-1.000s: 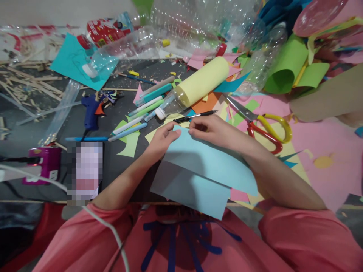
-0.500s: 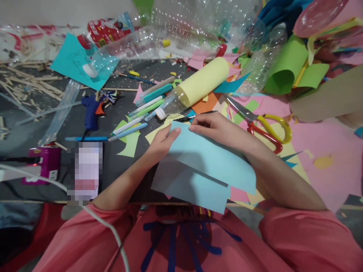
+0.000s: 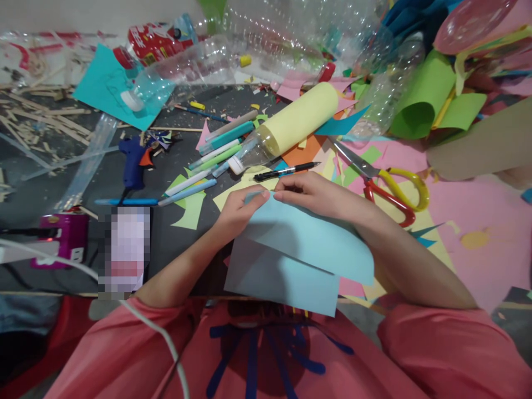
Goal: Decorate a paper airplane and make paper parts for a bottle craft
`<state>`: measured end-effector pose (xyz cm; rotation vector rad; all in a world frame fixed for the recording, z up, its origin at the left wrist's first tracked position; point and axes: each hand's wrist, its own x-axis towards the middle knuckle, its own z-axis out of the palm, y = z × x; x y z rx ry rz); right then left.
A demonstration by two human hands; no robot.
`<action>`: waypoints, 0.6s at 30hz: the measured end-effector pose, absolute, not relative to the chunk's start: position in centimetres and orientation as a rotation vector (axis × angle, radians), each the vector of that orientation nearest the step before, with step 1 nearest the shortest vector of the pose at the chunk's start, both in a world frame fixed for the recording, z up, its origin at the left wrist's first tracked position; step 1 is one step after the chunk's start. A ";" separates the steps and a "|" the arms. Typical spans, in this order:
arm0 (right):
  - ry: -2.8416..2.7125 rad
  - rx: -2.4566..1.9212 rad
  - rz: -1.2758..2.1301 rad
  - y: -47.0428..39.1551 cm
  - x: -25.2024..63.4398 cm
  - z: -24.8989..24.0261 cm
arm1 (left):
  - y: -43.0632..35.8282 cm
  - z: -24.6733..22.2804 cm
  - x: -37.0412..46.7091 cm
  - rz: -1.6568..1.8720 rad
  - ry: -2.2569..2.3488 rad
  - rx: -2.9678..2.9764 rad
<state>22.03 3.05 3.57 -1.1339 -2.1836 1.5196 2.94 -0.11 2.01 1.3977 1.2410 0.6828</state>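
Note:
A light blue sheet of paper (image 3: 324,235) lies at the table's front edge, with a second blue part (image 3: 286,280) showing beneath it; whether the two are joined I cannot tell. My left hand (image 3: 243,210) pinches the paper's upper left end between thumb and fingers. Close beside it, my right hand (image 3: 311,191) has its fingers curled and pinches the upper edge. The two thumb tips nearly meet. Just beyond my hands rests a black pen (image 3: 286,171). Behind the pen is a clear bottle wrapped in yellow paper (image 3: 305,119).
Scissors (image 3: 374,180) with red and yellow handles lie right of my right hand. Markers (image 3: 224,144), a blue glue gun (image 3: 133,163) and a phone (image 3: 127,249) are to the left. Plastic bottles (image 3: 187,61) crowd the back. A white cable (image 3: 145,321) crosses the front left.
My hands have come closer together along the paper's upper edge. The paper's upper left end has tipped lower, and more of the black pen shows.

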 end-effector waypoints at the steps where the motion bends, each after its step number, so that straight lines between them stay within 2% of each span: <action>1: -2.207 -1.121 1.518 3.2 22.1 3.6 | -0.1 2.0 3.0 0.693 1.250 1.403; 6: -2.299 -1.069 1.439 3.8 23.0 4.1 | 0.0 2.0 2.8 0.730 1.274 1.402; 18: -2.282 -1.302 1.338 6.3 28.0 4.8 | 1.6 1.3 1.1 0.967 1.377 1.233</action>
